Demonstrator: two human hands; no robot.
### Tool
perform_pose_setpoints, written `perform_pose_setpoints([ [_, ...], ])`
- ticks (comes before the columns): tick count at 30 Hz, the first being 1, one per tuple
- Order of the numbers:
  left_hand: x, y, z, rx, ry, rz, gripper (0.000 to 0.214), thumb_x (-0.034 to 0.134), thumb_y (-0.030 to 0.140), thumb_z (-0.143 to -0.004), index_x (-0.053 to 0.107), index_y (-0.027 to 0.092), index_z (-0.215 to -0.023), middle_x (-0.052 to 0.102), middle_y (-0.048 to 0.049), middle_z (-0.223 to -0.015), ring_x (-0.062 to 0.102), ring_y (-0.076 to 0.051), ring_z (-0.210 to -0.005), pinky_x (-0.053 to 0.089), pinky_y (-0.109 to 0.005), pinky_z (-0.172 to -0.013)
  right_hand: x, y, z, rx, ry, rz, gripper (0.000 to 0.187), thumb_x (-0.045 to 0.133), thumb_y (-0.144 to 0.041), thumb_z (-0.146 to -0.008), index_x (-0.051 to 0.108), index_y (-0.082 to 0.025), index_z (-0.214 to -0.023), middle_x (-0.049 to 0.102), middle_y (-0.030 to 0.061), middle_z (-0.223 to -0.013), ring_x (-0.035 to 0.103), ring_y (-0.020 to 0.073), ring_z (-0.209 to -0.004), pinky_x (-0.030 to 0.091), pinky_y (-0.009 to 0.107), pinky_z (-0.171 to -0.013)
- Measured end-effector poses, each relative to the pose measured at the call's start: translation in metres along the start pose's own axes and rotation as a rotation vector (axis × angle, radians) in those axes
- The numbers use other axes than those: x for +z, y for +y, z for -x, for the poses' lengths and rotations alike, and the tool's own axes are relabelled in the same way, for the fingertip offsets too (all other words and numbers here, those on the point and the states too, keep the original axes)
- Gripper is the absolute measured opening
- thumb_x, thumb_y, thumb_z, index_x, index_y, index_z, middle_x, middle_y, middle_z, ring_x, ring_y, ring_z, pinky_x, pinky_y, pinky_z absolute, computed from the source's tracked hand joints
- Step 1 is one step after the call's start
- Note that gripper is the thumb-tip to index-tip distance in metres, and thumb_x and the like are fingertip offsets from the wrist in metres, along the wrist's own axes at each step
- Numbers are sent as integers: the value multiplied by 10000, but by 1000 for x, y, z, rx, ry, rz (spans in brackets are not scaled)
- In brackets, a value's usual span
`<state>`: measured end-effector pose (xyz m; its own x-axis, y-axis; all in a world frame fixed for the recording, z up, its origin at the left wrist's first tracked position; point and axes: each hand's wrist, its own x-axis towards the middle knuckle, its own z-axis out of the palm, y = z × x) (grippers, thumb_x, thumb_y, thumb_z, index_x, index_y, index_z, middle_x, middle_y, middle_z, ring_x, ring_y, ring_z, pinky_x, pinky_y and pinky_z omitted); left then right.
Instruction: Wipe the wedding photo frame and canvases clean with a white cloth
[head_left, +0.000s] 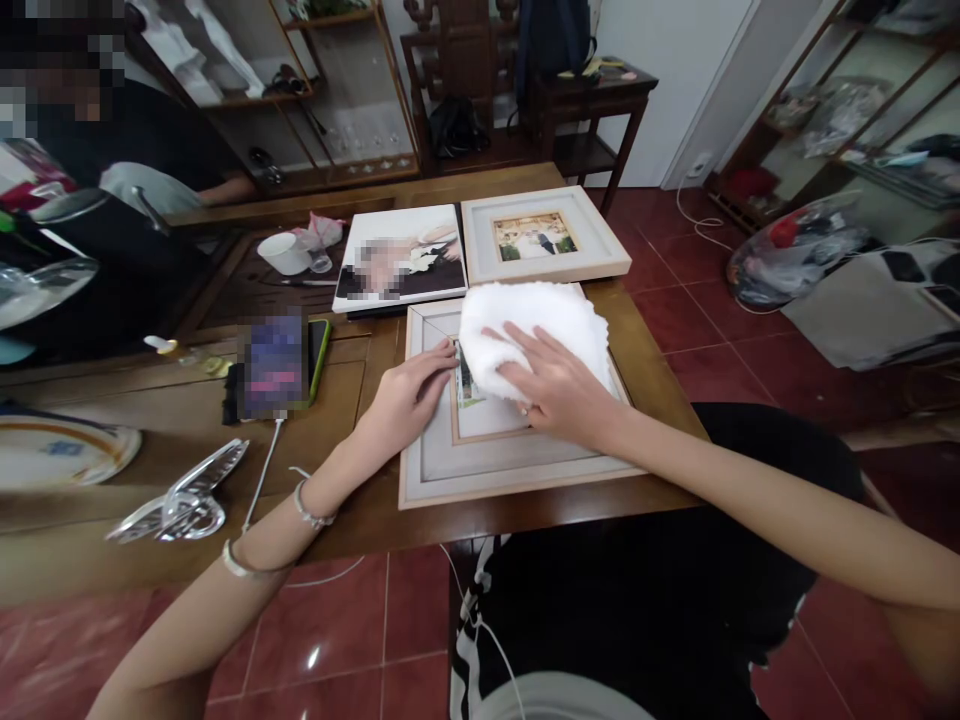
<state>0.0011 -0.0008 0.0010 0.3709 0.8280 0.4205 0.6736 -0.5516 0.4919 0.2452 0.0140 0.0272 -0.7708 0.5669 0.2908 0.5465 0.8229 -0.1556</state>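
A wooden desk (664,380) fills the centre, seen from above. Both of the person's arms reach forward over its near edge, angling inward. Beneath the hands, a pale picture frame (480,480) lies flat at the desk's near edge, face up, its long axis apparently running left to right; cloth and arm hide part of it. Just beyond are a second frame (480,255) and, to its left, a photo panel (435,250). A fluffy white cloth (566,318) covers the near frame's upper middle. The right hand (564,390) presses palm down on the cloth, fingers spread; whether this grip also pinches a fold cannot be told. The left hand (409,395) rests on the frame's left border, its grip half open, fingers close together and loosely bent beside the cloth.
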Motion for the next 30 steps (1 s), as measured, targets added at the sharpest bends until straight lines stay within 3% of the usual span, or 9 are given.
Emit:
perform_pose_setpoints([
  [4, 0, 0, 0, 14, 1, 6, 238, 491, 200, -960, 695, 119, -1054, 710, -164, -1191, 622, -264, -1218, 497, -430, -1047, 6, 19, -25, 51, 31, 81, 586, 517, -5, -756, 512, -114, -1332, 267, 165, -1603, 214, 393, -1474, 261, 634, -1147],
  [8, -2, 1, 0, -6, 6, 2, 244, 500, 191, -955, 688, 110, -1088, 697, -169, -1217, 619, -266, -1221, 494, -413, -1051, 13, 27, -46, 28, -93, 148, 583, 525, 1, -763, 535, -145, -1327, 298, 146, -1594, 156, 423, -1480, 173, 691, -1144],
  [11, -2, 1, 0, -16, 18, -10, 248, 496, 181, -950, 685, 129, -1102, 693, -153, -1234, 616, -266, -1225, 496, -417, -1049, 13, 19, -49, -27, -201, 153, 544, 508, 6, -788, 571, -156, -1304, 367, 143, -1562, 182, 418, -1475, 167, 690, -1141],
  [17, 0, -2, 1, -28, 22, 0, 252, 471, 196, -956, 678, 146, -1089, 692, -148, -1236, 623, -254, -1219, 495, -450, -1052, -13, -30, -23, -30, -341, 137, 453, 509, -26, -814, 615, -128, -1243, 458, 175, -1495, 324, 465, -1403, 309, 672, -1078],
  [22, 0, -1, 1, -45, 10, -14, 263, 462, 218, -959, 672, 168, -1109, 684, -124, -1259, 612, -256, -1233, 477, -470, -1070, -46, -66, 4, -114, -444, -34, 356, 584, -55, -772, 675, -154, -1101, 606, 161, -1334, 512, 410, -1263, 451, 580, -990],
  [26, 0, 0, 0, -31, 16, -3, 269, 457, 216, -962, 674, 149, -1106, 700, -133, -1226, 616, -255, -1226, 477, -446, -1071, -56, -75, 14, -167, -462, -110, 331, 578, -73, -775, 673, -153, -1082, 638, 153, -1284, 571, 372, -1191, 483, 532, -962],
  [30, -1, 0, 0, -29, 15, -16, 283, 456, 204, -955, 677, 129, -1115, 694, -148, -1233, 619, -254, -1223, 475, -437, -1072, -40, -62, 14, -179, -370, -96, 363, 543, -65, -798, 642, -150, -1137, 578, 149, -1382, 513, 365, -1278, 436, 553, -1030],
])
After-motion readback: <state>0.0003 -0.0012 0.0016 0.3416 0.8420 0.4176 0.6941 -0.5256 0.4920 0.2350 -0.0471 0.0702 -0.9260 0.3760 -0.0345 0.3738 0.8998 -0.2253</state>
